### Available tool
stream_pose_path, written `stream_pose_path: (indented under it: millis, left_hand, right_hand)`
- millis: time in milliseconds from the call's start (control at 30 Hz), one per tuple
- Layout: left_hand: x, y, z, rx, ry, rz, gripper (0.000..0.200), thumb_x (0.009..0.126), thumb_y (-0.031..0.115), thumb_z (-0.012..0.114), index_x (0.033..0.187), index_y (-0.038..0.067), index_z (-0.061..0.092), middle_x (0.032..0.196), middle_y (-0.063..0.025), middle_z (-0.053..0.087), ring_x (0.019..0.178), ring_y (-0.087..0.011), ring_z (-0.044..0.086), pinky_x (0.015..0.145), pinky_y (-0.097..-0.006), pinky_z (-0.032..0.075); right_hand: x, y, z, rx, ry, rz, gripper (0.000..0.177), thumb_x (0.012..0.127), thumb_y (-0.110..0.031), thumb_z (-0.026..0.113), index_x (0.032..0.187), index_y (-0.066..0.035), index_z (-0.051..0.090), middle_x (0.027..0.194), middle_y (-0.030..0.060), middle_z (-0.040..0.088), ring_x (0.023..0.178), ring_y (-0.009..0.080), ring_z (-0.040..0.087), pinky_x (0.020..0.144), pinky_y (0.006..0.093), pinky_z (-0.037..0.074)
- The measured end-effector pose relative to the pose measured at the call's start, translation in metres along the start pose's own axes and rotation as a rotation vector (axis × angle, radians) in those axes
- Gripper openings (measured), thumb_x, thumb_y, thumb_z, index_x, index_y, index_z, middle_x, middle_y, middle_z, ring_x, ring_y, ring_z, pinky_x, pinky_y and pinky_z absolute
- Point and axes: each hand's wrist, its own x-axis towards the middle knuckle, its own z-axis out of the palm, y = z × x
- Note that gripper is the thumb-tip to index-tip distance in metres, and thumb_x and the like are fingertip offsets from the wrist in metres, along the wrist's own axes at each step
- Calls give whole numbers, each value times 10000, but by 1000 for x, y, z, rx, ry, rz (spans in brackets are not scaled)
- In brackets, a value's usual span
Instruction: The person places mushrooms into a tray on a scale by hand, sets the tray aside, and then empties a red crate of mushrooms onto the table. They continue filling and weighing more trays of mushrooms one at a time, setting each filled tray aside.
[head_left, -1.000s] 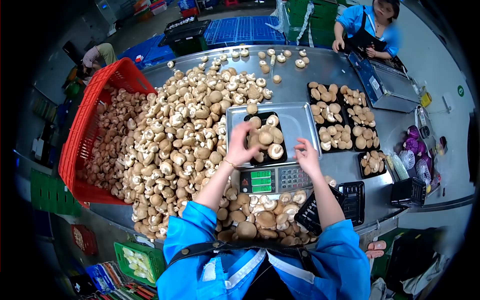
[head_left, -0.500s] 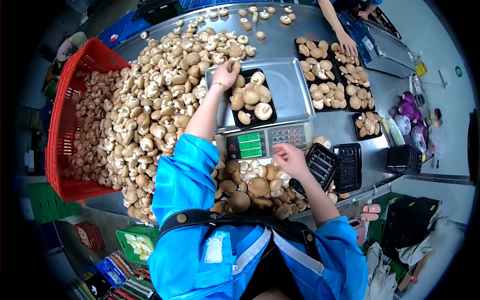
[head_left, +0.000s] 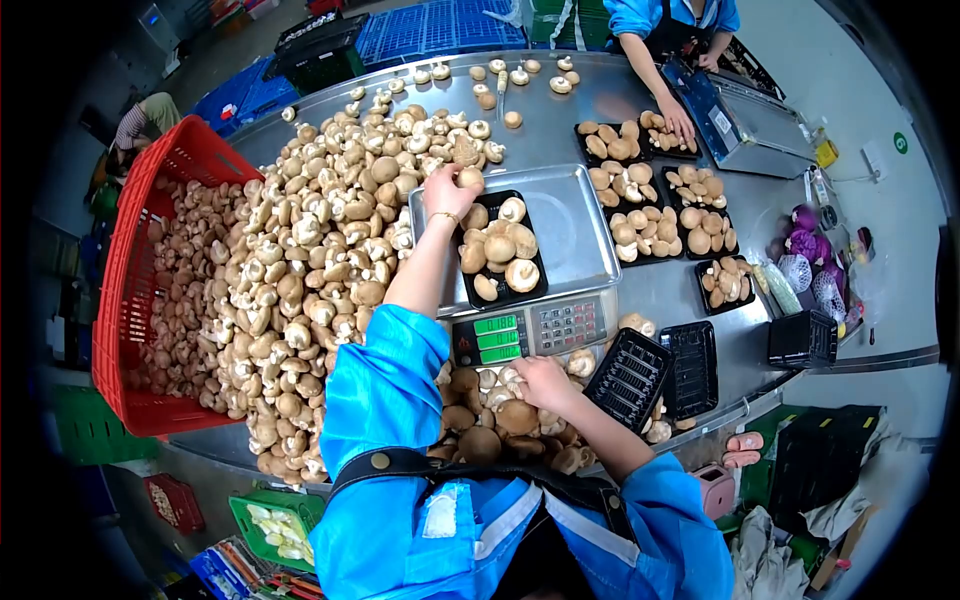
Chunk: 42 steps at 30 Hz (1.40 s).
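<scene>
Here, your left grip (head_left: 447, 192) pinched one mushroom (head_left: 470, 178) over the far-left corner of the black tray (head_left: 500, 250) on the scale pan (head_left: 580, 220). Released at that rim, it could likely have rolled off the crowded tray onto the pan. Its brown cap faced up and its stem was hidden. The tray's long axis ran away from you. Your right grip (head_left: 545, 380) lay curled on the near heap (head_left: 515, 415); whether it clasped anything, I couldn't tell

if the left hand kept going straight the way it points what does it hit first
Probably the edge of the mushroom pile just beyond the mushroom the left hand holds; depth is unclear.
</scene>
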Motion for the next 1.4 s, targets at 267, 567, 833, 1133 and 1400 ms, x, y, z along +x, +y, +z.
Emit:
stream_pose_path:
  millis: [267,567,833,1133,1400]
  left_hand:
    - [-24,29,-23,346,-456,205,565,592,286,673,1118,117,553,1110,-154,501,1042,-289,469,941,-347,344]
    - [-50,-11,-57,-403,-17,9,390,691,231,674,1016,41,575,1015,-106,552,929,-226,528,798,-313,421]
    - [-138,5,-77,-320,-1,177,189,681,145,651,840,71,579,878,-88,539,852,-234,505,787,-332,399]
    - [-179,19,-67,-187,20,246,343,614,123,661,920,48,525,944,-124,478,911,-293,457,809,-353,388]
    - [-196,46,-79,-235,-145,529,635,621,110,673,1201,69,418,1171,-175,420,1068,-326,419,905,-386,377]
  right_hand:
    - [-8,-6,-4,-143,27,-61,354,664,-180,620,980,-51,529,915,138,564,890,288,539,762,395,426]
    - [0,-42,-93,376,365,113,337,661,-67,643,972,-23,521,881,122,540,770,225,564,709,298,474]
    - [44,-47,-114,185,844,-77,340,623,-29,621,946,-23,514,901,131,540,798,299,547,674,336,463]
    - [52,-47,-103,335,900,-1,382,640,-43,620,1007,-35,513,930,129,546,812,275,576,644,325,482]
    - [38,-46,-88,267,756,-77,449,653,-65,624,1074,-28,472,945,139,541,776,244,571,660,301,471]
